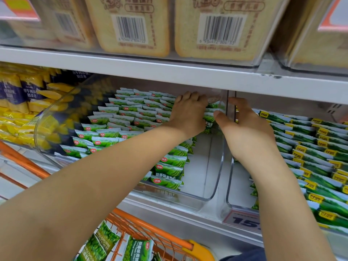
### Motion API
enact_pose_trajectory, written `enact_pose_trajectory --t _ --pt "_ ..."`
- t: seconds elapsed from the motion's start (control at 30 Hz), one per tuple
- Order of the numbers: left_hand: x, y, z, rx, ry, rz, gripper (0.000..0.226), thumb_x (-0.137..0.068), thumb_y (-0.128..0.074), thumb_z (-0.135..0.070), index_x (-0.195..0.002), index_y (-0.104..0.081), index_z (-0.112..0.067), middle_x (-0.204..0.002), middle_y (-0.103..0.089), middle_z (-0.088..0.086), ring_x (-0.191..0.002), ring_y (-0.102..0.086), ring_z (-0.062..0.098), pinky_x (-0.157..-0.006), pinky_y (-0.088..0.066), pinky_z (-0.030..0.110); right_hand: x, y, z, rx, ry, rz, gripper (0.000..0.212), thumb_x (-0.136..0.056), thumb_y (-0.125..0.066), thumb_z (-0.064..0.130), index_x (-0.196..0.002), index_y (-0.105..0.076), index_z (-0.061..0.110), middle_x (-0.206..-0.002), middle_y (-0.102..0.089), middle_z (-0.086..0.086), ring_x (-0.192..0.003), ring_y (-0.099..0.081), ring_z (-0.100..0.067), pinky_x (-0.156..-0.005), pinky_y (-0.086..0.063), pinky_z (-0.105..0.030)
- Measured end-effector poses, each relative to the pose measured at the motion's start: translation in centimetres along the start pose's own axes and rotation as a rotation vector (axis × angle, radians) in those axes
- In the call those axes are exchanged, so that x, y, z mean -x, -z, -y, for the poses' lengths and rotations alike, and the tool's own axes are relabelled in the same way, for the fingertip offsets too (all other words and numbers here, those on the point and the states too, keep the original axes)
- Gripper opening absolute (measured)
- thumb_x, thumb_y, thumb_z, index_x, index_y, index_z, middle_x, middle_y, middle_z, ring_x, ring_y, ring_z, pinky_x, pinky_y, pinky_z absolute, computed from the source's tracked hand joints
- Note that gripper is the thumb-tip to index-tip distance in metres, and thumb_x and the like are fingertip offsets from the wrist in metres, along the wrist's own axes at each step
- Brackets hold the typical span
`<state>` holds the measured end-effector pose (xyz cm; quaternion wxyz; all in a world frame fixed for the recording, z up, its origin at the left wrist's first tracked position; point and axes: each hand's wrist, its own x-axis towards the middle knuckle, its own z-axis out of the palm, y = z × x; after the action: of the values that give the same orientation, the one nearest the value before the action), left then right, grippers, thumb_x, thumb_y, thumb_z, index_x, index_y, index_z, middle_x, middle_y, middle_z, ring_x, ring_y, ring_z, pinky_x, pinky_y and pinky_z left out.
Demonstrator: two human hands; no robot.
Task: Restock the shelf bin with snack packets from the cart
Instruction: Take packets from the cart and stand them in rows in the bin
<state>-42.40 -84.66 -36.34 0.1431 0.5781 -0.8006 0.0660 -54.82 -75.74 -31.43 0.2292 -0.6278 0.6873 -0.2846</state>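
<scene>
The white price label on the shelf edge below the clear plastic bins shows large dark digits "15", cut off by the forearm. The beige cracker packs on the upper shelf carry barcodes with digits too blurred to read. The green snack packets bear a red oval logo and Chinese characters, including "蒜香味".

A white metal shelf board runs across the view, with clear plastic bins above holding tan biscuit packs showing barcodes. To the left sit yellow-and-navy snack packs. On the right, a neighbouring clear bin holds dark green packets with yellow labels. A price tag is fixed to the lower shelf edge. Lighting is even.
</scene>
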Motion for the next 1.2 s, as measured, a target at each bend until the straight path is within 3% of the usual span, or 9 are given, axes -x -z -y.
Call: enact_pose_trajectory --t 0.1,0.17,0.43,0.6,0.77,0.9,0.97,1.1,1.2 --pt "0.9 0.6 -0.7 -0.047 -0.148 -0.099 0.036 -0.086 -0.056 -0.020 -0.122 -0.057 -0.017 -0.123 -0.059 0.001 -0.118 -0.046 0.024 -0.087 -0.023 0.029 0.0 0.0 0.0 0.023 0.010 -0.010 0.049 -0.095 -0.044 0.047 -0.139 -0.034 0.029 -0.115 -0.061 -0.014 -0.090 -0.054 -0.031 -0.077 -0.046 -0.036" --pt "1.2 0.4 -1.3 -0.094 -0.191 -0.004 0.028 -0.090 -0.049 -0.024 -0.116 -0.059 -0.019 -0.120 -0.062 -0.001 -0.119 -0.046 0.021 -0.092 -0.023 0.029 0.1 0.0 0.0 0.030 0.022 -0.015 0.047 -0.095 -0.044 0.046 -0.137 -0.036 0.027 -0.112 -0.061 -0.014 -0.083 -0.050 -0.029 -0.075 -0.046 -0.037" --pt "0.3 1.8 -1.2 0.106 -0.023 0.349 0.016 -0.093 -0.048 -0.032 -0.103 -0.046 -0.020 -0.120 -0.059 0.006 -0.117 -0.051 0.028 -0.095 -0.036 0.037 -0.2 -0.1 -0.2 0.074 0.028 0.001 0.052 -0.095 -0.042 0.048 -0.141 -0.032 0.028 -0.092 -0.062 -0.010 -0.081 -0.056 -0.032 -0.064 -0.041 -0.033" --pt "5.0 6.6 2.3 0.319 0.075 0.325 0.037 -0.095 -0.055 -0.034 -0.130 -0.052 -0.024 -0.134 -0.055 -0.002 -0.119 -0.053 0.020 -0.091 -0.043 0.027 0.8 0.7 -0.1 0.065 0.046 0.032 0.048 -0.097 -0.039 0.048 -0.142 -0.033 0.030 -0.113 -0.061 -0.009 -0.084 -0.054 -0.028 -0.069 -0.044 -0.033" --pt "14.1 11.3 6.3 0.384 0.064 0.284 0.023 -0.097 -0.052 -0.035 -0.117 -0.061 -0.028 -0.107 -0.059 -0.019 -0.097 -0.063 0.011 -0.078 -0.044 0.023 4.6 0.5 -0.4 0.168 0.129 0.007 0.044 -0.095 -0.040 0.050 -0.126 -0.047 0.019 -0.089 -0.056 -0.011 -0.078 -0.054 -0.028 -0.054 -0.034 -0.030" --pt "21.7 14.8 7.4 0.259 -0.032 0.311 0.034 -0.089 -0.042 -0.049 -0.112 -0.061 -0.033 -0.097 -0.060 -0.024 -0.087 -0.062 0.009 -0.079 -0.049 0.030 9.8 0.0 0.0 0.299 0.342 -0.138 0.047 -0.093 -0.052 0.038 -0.136 -0.049 0.018 -0.140 -0.046 -0.010 -0.128 -0.041 -0.029 -0.098 -0.038 -0.037" --pt "25.3 15.9 8.2 0.221 -0.037 0.321 0.039 -0.086 -0.038 -0.050 -0.113 -0.061 -0.034 -0.102 -0.063 -0.020 -0.095 -0.058 0.004 -0.080 -0.046 0.026 12.7 -0.2 1.3 0.221 0.478 -0.149 0.038 -0.094 -0.053 0.036 -0.129 -0.056 0.020 -0.135 -0.053 -0.003 -0.125 -0.047 -0.020 -0.095 -0.039 -0.032" --pt "31.2 15.6 10.2 0.176 -0.008 0.439 0.050 -0.085 -0.029 -0.057 -0.117 -0.057 -0.031 -0.109 -0.064 -0.016 -0.098 -0.061 0.011 -0.082 -0.047 0.031 17.3 -2.1 5.3 0.214 0.681 0.113 0.034 -0.093 -0.045 0.047 -0.118 -0.061 0.031 -0.096 -0.067 0.011 -0.087 -0.064 -0.010 -0.074 -0.049 -0.031" --pt "34.3 13.6 12.2 0.031 0.041 0.702 0.050 -0.093 -0.035 -0.058 -0.132 -0.046 -0.029 -0.121 -0.062 -0.003 -0.111 -0.058 0.020 -0.090 -0.047 0.036 19.0 -5.6 8.6 0.540 0.819 0.475 0.044 -0.096 -0.036 0.053 -0.136 -0.043 0.034 -0.122 -0.060 0.010 -0.107 -0.059 -0.014 -0.084 -0.048 -0.032"
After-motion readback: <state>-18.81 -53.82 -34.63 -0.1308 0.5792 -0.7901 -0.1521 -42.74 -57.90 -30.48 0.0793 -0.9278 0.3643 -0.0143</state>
